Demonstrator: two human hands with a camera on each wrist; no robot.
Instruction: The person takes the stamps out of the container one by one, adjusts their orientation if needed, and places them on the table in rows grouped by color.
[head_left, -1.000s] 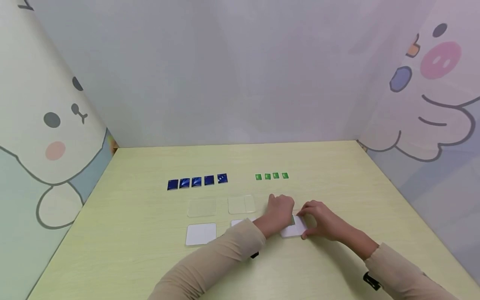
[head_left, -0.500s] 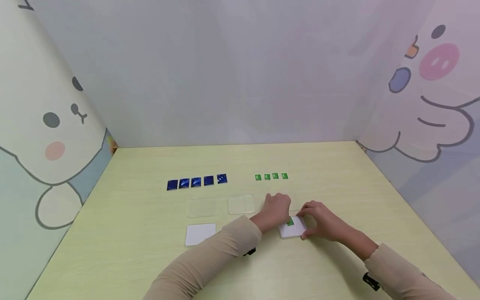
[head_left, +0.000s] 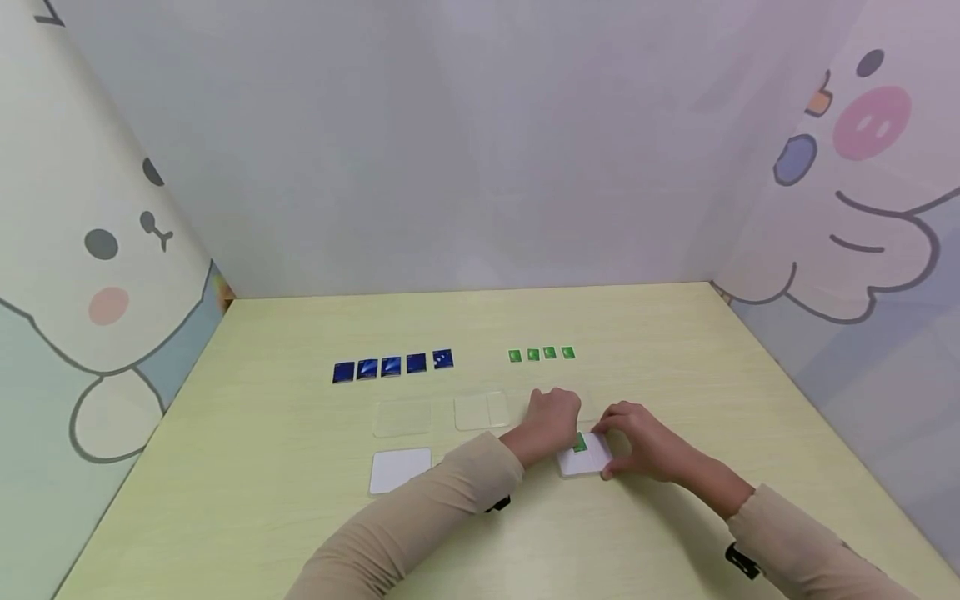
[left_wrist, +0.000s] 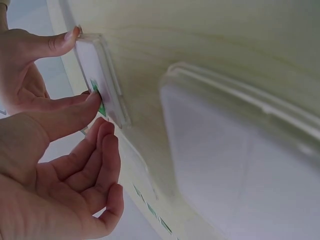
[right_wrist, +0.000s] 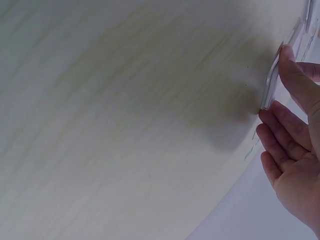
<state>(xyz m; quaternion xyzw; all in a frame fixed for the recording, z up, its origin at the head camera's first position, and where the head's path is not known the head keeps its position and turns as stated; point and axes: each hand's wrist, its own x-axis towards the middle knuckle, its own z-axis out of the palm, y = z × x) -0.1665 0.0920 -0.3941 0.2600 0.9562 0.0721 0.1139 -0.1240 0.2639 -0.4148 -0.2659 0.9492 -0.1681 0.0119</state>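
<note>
My left hand [head_left: 551, 421] is at a flat white case [head_left: 591, 461] near the middle of the table. Its thumb presses on a small green sticker [head_left: 580, 442] lying on the case's top, while the other fingers curl loosely beside the edge, as the left wrist view shows. From the right, my right hand [head_left: 647, 443] grips that same case by its edges between thumb and fingers. In the right wrist view, the case's clear plastic edge [right_wrist: 271, 82] sits under the thumb. Part of the sticker is hidden by the left thumb.
Another white case [head_left: 400, 471] lies left; a large white case [left_wrist: 215, 150] fills the left wrist foreground. Behind are clear plastic lids, one left [head_left: 402, 418] and one central [head_left: 482, 411]. Several blue squares [head_left: 392, 367] and several green stickers [head_left: 550, 353] line the back.
The left hand has shifted slightly left and the green sticker now shows more plainly on the case. The left forearm now hides the middle white case. The right hand has barely moved.
</note>
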